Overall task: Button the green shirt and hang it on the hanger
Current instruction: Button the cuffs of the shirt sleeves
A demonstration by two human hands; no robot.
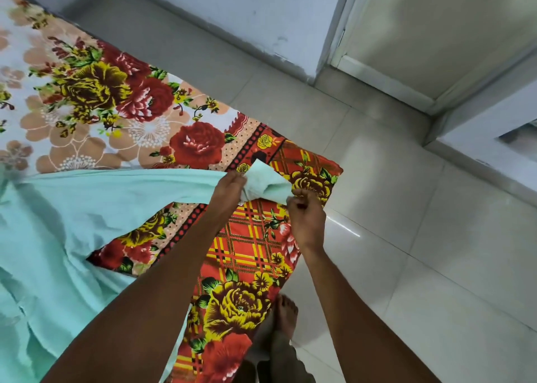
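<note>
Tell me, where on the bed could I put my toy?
The floral bedsheet lies bare beyond the green shirt, toward the wall. It is crowded near the corner, where the left hand and right hand hold the sleeve cuff.

No text, label, brand, number or sign can be read anywhere in this view.
</note>
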